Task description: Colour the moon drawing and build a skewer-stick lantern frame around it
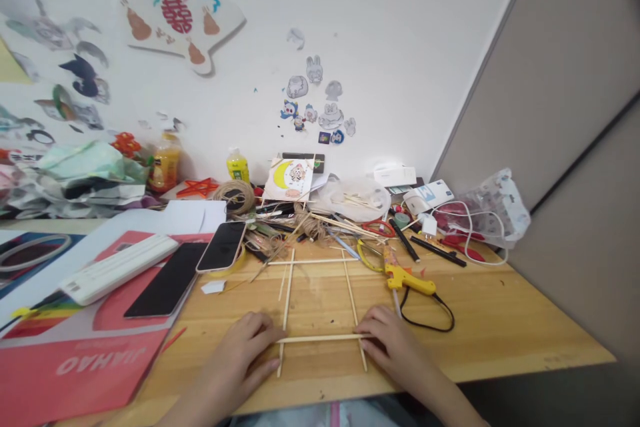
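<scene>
Thin wooden sticks form a rough square frame [320, 280] lying flat on the wooden table [500, 320]. My left hand [245, 357] rests at the frame's near left corner, fingers curled and pressing on the near crossbar stick [320, 338]. My right hand [395, 343] lies at the near right corner, fingertips pinching the other end of that stick where it crosses the right upright. A yellow glue gun [407, 279] lies just beyond my right hand, its black cord looping beside it.
Two phones [223, 245] and a white power strip [117, 267] lie at left on red paper [80, 363]. Twine, loose sticks, scissors, pens, bottles and a plastic bag [493, 203] crowd the back by the sticker-covered wall. The table's edge is close at right.
</scene>
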`<state>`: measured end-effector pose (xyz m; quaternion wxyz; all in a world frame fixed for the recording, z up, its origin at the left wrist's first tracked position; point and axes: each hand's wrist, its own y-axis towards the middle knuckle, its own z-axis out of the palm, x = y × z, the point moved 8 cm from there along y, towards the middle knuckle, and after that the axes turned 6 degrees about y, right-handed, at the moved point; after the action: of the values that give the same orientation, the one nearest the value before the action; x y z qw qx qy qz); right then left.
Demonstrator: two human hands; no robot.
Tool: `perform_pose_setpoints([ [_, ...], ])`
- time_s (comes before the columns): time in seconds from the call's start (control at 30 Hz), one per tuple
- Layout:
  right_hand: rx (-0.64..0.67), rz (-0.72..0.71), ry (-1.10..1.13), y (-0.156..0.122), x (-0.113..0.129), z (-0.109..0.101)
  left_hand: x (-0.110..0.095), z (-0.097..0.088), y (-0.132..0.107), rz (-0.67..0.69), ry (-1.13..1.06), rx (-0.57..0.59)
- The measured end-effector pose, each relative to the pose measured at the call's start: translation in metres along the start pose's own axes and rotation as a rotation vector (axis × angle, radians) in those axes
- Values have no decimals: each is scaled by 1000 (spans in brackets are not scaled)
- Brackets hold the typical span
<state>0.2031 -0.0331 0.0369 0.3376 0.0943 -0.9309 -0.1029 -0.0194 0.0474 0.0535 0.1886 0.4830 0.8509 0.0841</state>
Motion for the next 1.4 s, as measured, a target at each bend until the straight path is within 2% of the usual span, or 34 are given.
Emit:
perform_pose_setpoints([
  [0.13, -2, -28, -21, 0, 1, 1, -2, -2, 1, 12, 2, -23],
  [0.37, -33, -75, -62, 2, 0, 4, -2, -10, 4, 64, 39, -189],
  [0.6, -35, -35, -42, 2, -1, 2, 5, -16, -2, 12, 63, -266],
  [0.77, -80, -12, -12, -3, -5, -5, 24, -22, -8, -94, 37, -241],
  [0.9, -85, 19, 5, -7, -8, -8, 30, -24, -15, -94, 60, -230],
  [1.23, 47, 19, 50, -6, -5, -5, 9, -7, -4, 38, 129, -107],
  [1.4, 101, 13, 35, -6, -2, -2, 4, -3, -4, 99, 170, -101],
])
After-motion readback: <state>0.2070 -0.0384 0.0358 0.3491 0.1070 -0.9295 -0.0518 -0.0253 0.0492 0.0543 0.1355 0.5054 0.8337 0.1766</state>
